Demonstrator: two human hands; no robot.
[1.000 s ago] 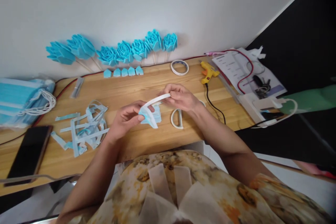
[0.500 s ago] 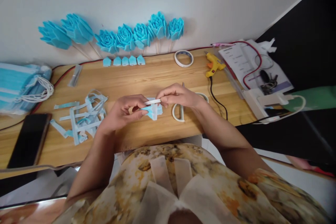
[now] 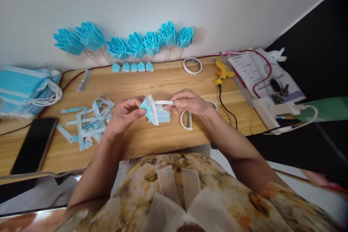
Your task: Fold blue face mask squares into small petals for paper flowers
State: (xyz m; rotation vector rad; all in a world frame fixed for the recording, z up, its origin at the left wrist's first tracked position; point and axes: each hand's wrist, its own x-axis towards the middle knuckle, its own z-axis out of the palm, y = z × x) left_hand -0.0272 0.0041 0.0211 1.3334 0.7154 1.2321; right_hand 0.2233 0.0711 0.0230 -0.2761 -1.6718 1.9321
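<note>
My left hand [image 3: 123, 115] pinches a folded piece of blue mask fabric [image 3: 150, 110] whose pale edge faces right. In my right hand [image 3: 189, 102] is a narrow roll of white tape [image 3: 165, 103], gripped at its right side and seen nearly edge-on. The roll's left side meets or overlaps the fabric; whether tape is stuck there I cannot tell. Below both hands, more blue fabric pieces [image 3: 163, 117] lie on the table. White-handled scissors [image 3: 186, 126] rest partly hidden under my right hand and wrist.
Blue fabric flowers [image 3: 136, 44] on sticks lean along the wall, with several small folded petals [image 3: 133, 67] before them. Cut strips [image 3: 80, 127], a phone [image 3: 35, 145] and bagged masks [image 3: 21, 87] are left. Another tape roll [image 3: 192, 73], a glue gun [image 3: 224, 72] and a power strip [image 3: 262, 110] stand right.
My hands have drawn slightly apart. The blue piece has turned upright in my left hand, and more of the tape roll shows. The whole view has shifted a little.
</note>
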